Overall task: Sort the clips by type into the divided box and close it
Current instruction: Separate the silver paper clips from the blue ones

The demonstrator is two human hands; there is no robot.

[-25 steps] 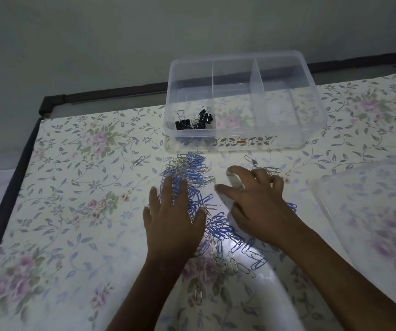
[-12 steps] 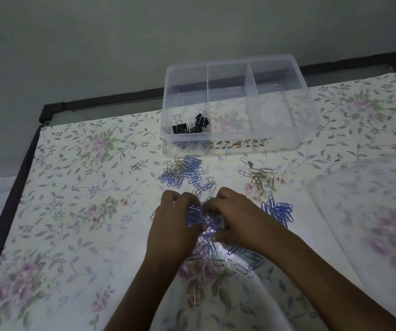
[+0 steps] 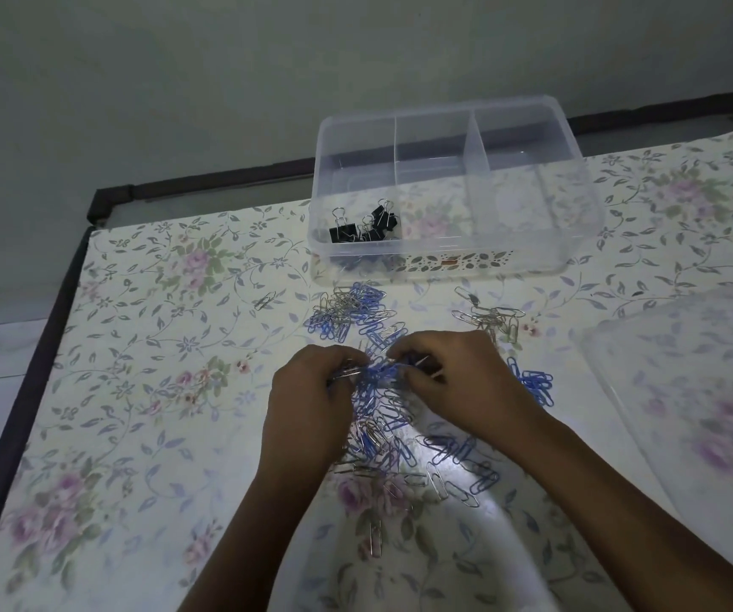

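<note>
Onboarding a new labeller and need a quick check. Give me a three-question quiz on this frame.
1. True or false: the box is closed.
2. Which compartment holds the binder clips? A left, B middle, C right.
3. What do the left hand and right hand both grip?

Key: 1 false, it is open. 2 A. 3 paper clips, a blue and silver tangle.
</note>
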